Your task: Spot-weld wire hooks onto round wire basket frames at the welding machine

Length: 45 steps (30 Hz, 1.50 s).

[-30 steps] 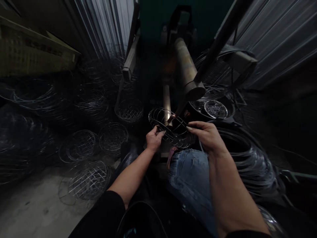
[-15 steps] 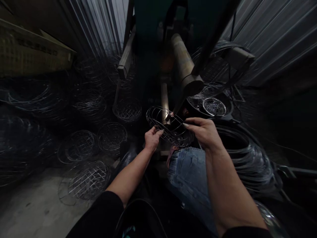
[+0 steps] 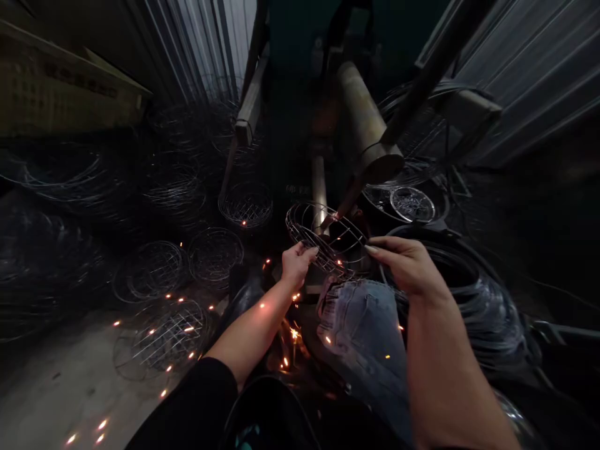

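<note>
A round wire-mesh basket (image 3: 323, 234) is held tilted under the tip of a welding machine arm (image 3: 370, 156). My left hand (image 3: 296, 262) pinches the basket's near left rim. My right hand (image 3: 407, 265) grips its right rim with the fingers closed. Orange sparks are scattered below the basket, over my left forearm, my jeans-clad knee (image 3: 360, 325) and the floor.
Several finished wire baskets (image 3: 164, 334) lie on the concrete floor at the left. Coils of wire (image 3: 469, 300) are stacked at the right. A tray with a round wire piece (image 3: 412, 203) sits behind the machine. Corrugated metal walls close in both sides.
Sparks now fly from the weld point across the floor and my arm; none were visible earlier. Both hands stay on the basket, which has shifted slightly.
</note>
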Tool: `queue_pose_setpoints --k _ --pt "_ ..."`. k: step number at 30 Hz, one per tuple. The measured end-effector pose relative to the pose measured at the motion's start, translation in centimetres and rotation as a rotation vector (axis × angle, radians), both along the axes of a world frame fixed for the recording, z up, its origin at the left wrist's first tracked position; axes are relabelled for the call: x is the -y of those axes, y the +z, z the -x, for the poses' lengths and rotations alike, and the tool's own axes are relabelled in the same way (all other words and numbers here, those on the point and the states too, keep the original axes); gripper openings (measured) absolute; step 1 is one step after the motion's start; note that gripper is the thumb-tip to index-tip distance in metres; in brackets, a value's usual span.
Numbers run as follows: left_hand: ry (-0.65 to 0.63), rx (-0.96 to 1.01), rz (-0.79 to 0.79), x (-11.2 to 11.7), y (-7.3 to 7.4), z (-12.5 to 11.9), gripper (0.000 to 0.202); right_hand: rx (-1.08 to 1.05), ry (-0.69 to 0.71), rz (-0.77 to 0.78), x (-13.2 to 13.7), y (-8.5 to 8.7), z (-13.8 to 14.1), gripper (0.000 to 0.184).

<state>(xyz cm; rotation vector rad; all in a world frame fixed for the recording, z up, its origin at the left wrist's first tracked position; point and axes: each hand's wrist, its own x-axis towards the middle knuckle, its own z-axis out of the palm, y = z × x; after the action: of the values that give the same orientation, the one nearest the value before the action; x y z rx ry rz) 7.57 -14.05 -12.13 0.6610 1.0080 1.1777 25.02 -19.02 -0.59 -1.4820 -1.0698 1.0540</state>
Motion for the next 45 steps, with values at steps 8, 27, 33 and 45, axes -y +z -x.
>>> queue_pose_setpoints --k 8,27,33,45 --pt "-0.017 0.040 0.091 0.2 0.3 -0.2 0.031 0.056 -0.015 -0.042 -2.3 1.2 1.8 0.038" --pt "-0.072 0.111 0.250 0.3 1.2 0.2 0.021 0.022 -0.061 -0.130 -1.0 -0.8 1.2 0.027" --pt "-0.092 0.111 0.310 0.2 1.4 0.4 0.015 0.025 -0.046 -0.121 -2.0 -0.6 1.3 0.030" --pt "-0.127 0.149 0.408 0.1 1.7 0.3 0.015 0.022 -0.035 -0.106 -0.5 -1.5 1.0 0.028"
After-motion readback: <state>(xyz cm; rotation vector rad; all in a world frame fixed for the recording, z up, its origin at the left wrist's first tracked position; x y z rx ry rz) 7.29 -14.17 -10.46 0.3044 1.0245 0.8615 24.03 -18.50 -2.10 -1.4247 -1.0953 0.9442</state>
